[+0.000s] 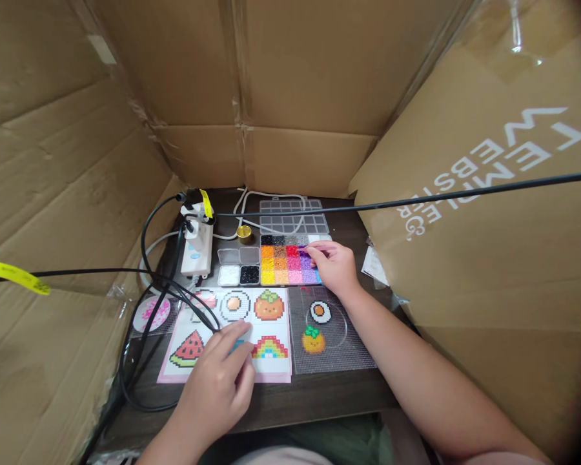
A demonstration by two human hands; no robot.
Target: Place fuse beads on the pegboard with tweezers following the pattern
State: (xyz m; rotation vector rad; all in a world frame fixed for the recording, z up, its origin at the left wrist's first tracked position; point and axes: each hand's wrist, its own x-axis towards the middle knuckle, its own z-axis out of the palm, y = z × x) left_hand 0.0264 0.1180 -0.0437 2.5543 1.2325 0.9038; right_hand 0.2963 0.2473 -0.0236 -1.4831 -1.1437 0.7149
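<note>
My right hand (336, 265) is over the right side of a divided box of coloured fuse beads (274, 265). Its thumb and index finger are pinched together above the red and purple compartments; whatever is between them is too small to make out. My left hand (225, 371) rests on the pattern sheet (271, 374), its fingers loosely extended near the rainbow picture, holding nothing. To the right of the sheet lies a clear pegboard (363, 355). On it are a finished fried-egg bead figure (320, 312) and an orange persimmon bead figure (313, 341).
A small case of white and black beads (239, 276) stands left of the box. Behind are a gold cup (244, 234) and a clear lid (295, 219). A power strip (196, 248) with black cables (150, 336) lies left. Cardboard walls (310, 155) surround the table.
</note>
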